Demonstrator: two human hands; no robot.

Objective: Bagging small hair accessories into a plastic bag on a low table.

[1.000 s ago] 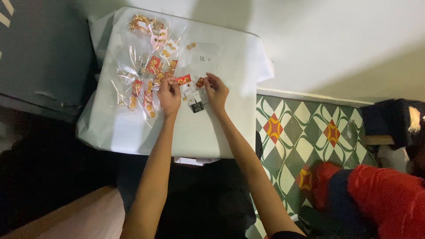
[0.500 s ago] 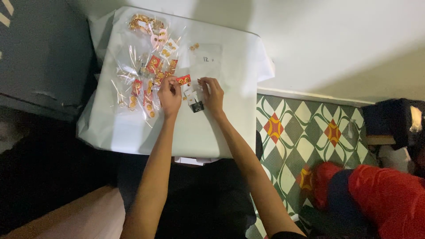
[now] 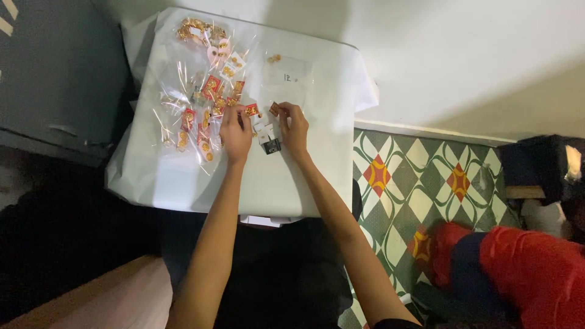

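Note:
My left hand [image 3: 234, 129] pinches a small red card with gold earrings [image 3: 251, 110] above a table draped in white [image 3: 286, 183]. My right hand [image 3: 294, 127] holds a small dark red piece [image 3: 274, 109] just to the right of that card, the two hands close together. Below them lie small white pieces and a little black item [image 3: 271, 146]. To the left spreads a clear plastic sheet [image 3: 177, 91] strewn with several red earring cards [image 3: 211, 87] and gold jewellery [image 3: 198, 29].
A clear packet with a white label [image 3: 286, 76] lies behind my hands. A grey cabinet [image 3: 55, 73] stands at the left. Patterned green, white and red floor tiles [image 3: 420, 176] lie at the right, with red cloth [image 3: 524, 274] and a dark bag [image 3: 542, 167].
My right hand has drawn leftwards, closer to the left hand and the red card. The left hand has stayed almost in place.

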